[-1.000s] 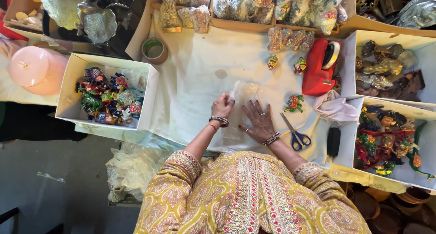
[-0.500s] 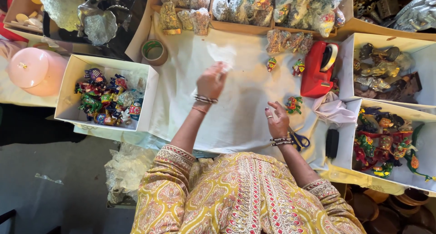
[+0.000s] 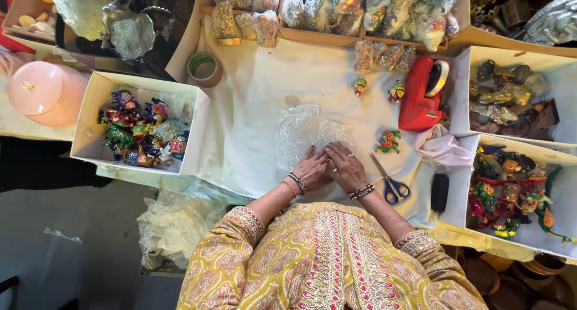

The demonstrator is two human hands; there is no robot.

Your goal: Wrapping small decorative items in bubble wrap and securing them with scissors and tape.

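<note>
Since half a second ago, the left hand (image 3: 312, 170) has been drawn back from the upper middle of the frame, and both hands are now laid together at centre. A white box of painted figurines (image 3: 139, 129) is seen at left. The bubble wrap sheet (image 3: 303, 132) lies on the desk (image 3: 252, 99), pressed flat under open fingers, nothing clamped. It is best smoothed evenly before anything is wrapped. The right hand (image 3: 348, 167) touches the left; scissors (image 3: 389, 182) lie beside it. Whether anything is covered by the palms cannot be told.

- One head view looks straight down from above the person.
- It sits high, taking in the whole counter (image 3: 252, 105), the boxes on both sides and the floor.
</note>
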